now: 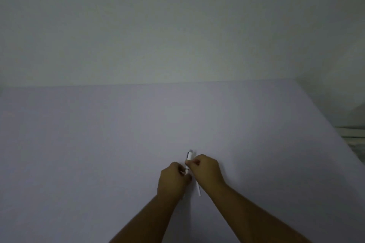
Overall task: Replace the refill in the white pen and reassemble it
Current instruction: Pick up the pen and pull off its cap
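Both hands meet over the pale table (118, 144), holding the white pen (190, 156). Its clicker end sticks up and away from me above my fingers. My right hand (206, 167) pinches the pen's upper barrel with thumb and forefinger. My left hand (172, 179) grips the lower part of the pen, which its fingers hide. A thin white stick, probably a refill (198, 189), lies on the table between my wrists, pointing toward me. The picture is dim and the pen's joint cannot be made out.
A plain pale wall (177, 25) rises behind the table's far edge. The table's right edge (333, 130) runs diagonally, with dark striped fabric (353, 134) beyond it.
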`<state>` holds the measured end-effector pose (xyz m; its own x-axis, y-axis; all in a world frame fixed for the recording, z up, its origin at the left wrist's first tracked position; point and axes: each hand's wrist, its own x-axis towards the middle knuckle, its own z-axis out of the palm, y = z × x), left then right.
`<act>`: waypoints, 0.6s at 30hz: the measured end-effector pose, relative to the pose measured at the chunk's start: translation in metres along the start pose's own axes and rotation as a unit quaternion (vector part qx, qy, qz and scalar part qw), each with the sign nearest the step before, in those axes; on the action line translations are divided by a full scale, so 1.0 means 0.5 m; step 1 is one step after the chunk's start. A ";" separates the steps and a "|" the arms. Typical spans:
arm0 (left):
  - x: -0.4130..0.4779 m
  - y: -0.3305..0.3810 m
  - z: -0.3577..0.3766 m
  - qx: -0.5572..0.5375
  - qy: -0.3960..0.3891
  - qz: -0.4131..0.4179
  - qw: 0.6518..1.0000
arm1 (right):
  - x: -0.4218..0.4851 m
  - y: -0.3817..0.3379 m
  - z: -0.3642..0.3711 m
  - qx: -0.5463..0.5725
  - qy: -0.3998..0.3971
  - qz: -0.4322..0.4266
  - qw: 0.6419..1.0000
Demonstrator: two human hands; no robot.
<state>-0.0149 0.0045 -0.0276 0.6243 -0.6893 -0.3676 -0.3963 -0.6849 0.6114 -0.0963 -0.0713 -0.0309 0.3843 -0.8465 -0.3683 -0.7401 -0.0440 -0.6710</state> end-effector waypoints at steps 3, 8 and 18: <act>-0.012 0.003 -0.016 0.007 0.006 0.087 0.996 | -0.002 -0.022 -0.005 0.074 0.006 0.036 0.997; -0.024 0.007 -0.064 -0.062 -0.087 0.112 0.988 | -0.013 -0.050 -0.036 0.213 -0.050 0.028 0.975; -0.057 0.042 -0.122 -0.142 -0.145 0.053 0.978 | -0.025 -0.069 -0.091 0.300 -0.127 0.025 0.945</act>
<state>-0.0001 0.0242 0.0387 0.3556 -0.8195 -0.4495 -0.2194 -0.5407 0.8121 -0.1007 -0.0833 0.0259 0.5338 -0.6809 -0.5014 -0.3435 0.3672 -0.8644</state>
